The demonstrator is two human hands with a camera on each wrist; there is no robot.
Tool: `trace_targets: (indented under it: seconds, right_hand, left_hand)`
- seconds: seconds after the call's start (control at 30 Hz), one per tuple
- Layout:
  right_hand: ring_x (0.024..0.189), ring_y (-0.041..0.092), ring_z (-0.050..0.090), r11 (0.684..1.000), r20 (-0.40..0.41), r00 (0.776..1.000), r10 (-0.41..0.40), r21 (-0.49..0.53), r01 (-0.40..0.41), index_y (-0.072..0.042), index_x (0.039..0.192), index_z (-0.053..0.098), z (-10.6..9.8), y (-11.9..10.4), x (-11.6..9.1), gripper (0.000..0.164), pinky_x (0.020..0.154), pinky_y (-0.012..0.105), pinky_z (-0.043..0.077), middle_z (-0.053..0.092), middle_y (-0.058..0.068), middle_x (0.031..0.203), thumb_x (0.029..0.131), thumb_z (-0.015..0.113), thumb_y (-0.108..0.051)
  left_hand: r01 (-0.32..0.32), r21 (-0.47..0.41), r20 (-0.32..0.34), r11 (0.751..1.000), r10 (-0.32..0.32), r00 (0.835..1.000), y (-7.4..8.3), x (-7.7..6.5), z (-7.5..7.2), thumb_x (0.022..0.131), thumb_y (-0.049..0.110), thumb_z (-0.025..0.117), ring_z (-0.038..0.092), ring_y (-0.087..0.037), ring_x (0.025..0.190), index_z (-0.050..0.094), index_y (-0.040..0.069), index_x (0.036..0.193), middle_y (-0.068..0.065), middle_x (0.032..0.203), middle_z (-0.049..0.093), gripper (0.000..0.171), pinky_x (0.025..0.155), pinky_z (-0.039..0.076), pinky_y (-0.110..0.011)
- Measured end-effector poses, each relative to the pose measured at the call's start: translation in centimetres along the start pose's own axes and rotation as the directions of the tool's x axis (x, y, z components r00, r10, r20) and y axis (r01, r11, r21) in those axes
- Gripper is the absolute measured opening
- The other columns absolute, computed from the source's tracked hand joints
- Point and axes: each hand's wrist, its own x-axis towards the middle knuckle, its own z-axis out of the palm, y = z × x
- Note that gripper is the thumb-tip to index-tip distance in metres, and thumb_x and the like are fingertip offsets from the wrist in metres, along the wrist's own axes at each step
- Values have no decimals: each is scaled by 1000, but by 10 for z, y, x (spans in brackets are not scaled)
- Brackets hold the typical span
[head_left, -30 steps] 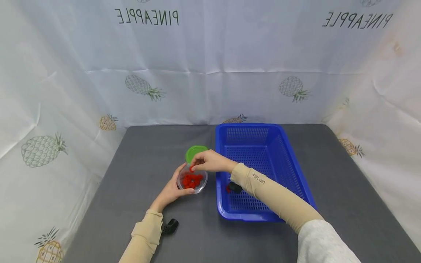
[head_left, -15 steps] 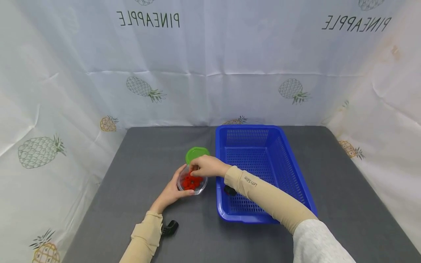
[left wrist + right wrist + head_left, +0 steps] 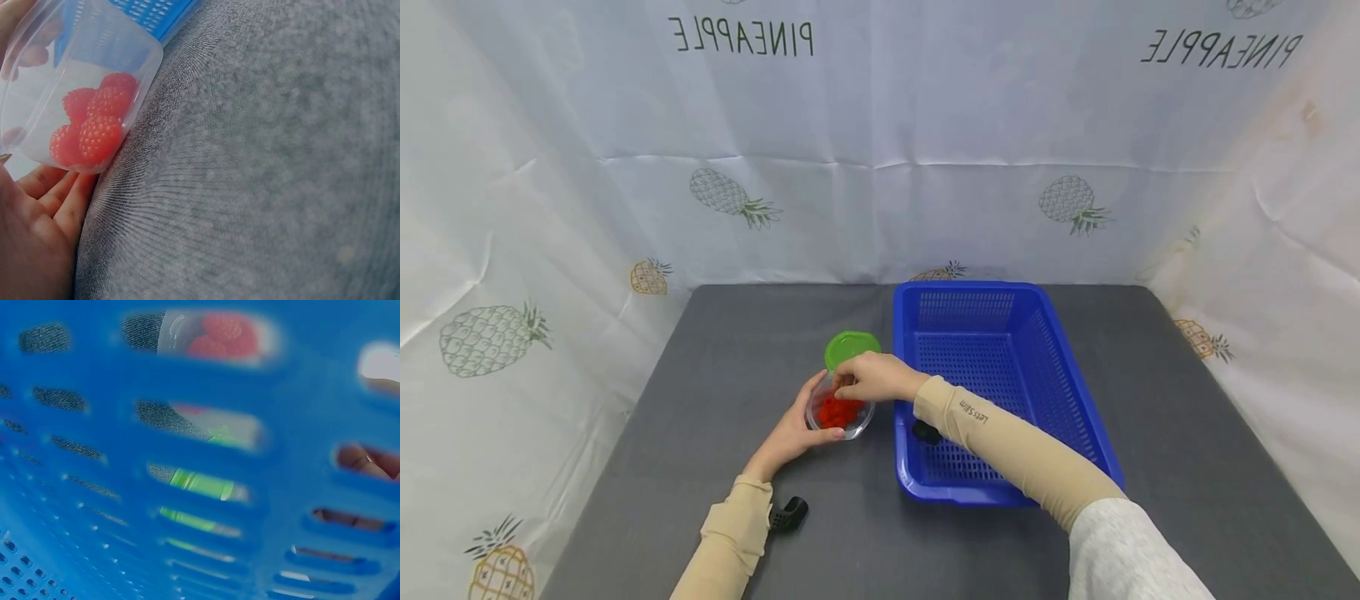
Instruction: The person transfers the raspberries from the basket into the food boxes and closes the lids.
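A clear plastic tub [image 3: 859,427] with several red raspberries [image 3: 837,412] stands on the grey table, beside the basket. My left hand [image 3: 790,433] holds it from the left, thumb at the near side and fingers at the far side. In the left wrist view, raspberries [image 3: 100,128] show through the tub wall [image 3: 140,56]. From above the rim, my right hand [image 3: 876,379] reaches in with bent fingers. Its fingertips are at the raspberries, and whether they pinch one is hidden. The right wrist view looks through basket slots at raspberries [image 3: 222,334] in the tub.
A blue slotted basket [image 3: 901,467] stands to the right, under my right forearm. Behind the tub lies a green lid [image 3: 852,346]. A black wrist mount [image 3: 788,514] sits by my left sleeve. Pineapple-print curtains [image 3: 880,217] enclose the table.
My right hand, which held a raspberry at the tub's rim, has lowered its fingertips into the tub. Over the last half second it has barely moved. My left hand stays in place.
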Motion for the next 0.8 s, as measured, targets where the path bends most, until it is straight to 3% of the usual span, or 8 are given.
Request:
trace_targets:
  seconds: [0.1, 0.27, 0.47, 0.6, 0.7, 0.8]
  right_hand:
    - [83, 5, 64, 999, -13, 1000, -16, 42, 16, -20, 101, 69, -1, 1, -1, 17, 71, 18, 51, 70, -6, 95, 90, 60, -30]
    - [91, 9, 64, 977, -62, 996, -57, 203, 68, -14, 106, 67, -6, 6, -5, 20, 80, 21, 52, 69, -2, 100, 92, 58, -26]
    - [98, 11, 63, 922, -127, 992, -14, 381, 62, -17, 109, 67, -13, 15, -14, 22, 85, 24, 52, 68, -3, 106, 93, 57, -27]
    - [94, 15, 65, 859, -161, 986, 38, 509, 50, -20, 107, 67, -18, 24, -22, 20, 84, 33, 54, 69, 3, 104, 92, 59, -30]
    - [90, 16, 64, 821, -191, 980, 62, 568, 58, -20, 106, 67, -23, 31, -31, 20, 84, 41, 53, 69, 6, 102, 92, 59, -31]
    - [89, 13, 64, 809, -212, 973, 94, 586, 50, -21, 105, 66, -28, 39, -41, 20, 84, 40, 53, 68, 1, 100, 91, 59, -33]
  left_hand:
    - [-11, 17, -7, 1000, 12, 1000, 1, -1, 0, 76, 30, 77, 46, -31, 127, 13, 30, 149, -13, 146, 37, 97, 101, 40, -52]
    - [31, -38, 13, 999, -30, 999, 4, -2, -1, 76, 29, 77, 43, -30, 129, 13, 35, 148, -9, 148, 34, 96, 105, 35, -54]
    - [27, -39, 23, 999, -26, 999, 14, -4, -3, 77, 21, 76, 38, -33, 133, 12, 25, 150, -15, 147, 35, 97, 108, 30, -56]
    - [36, -36, 16, 999, -36, 999, 17, -4, -2, 77, 19, 76, 39, -34, 132, 15, 24, 149, -15, 146, 37, 95, 109, 28, -57]
    - [33, -47, 21, 998, -32, 999, 25, -6, -3, 77, 16, 76, 40, -36, 132, 15, 18, 149, -18, 145, 38, 95, 109, 28, -57]
    - [29, -50, 27, 998, -28, 999, 37, -8, -4, 77, 14, 75, 40, -37, 131, 14, 13, 149, -21, 143, 39, 95, 109, 28, -56]
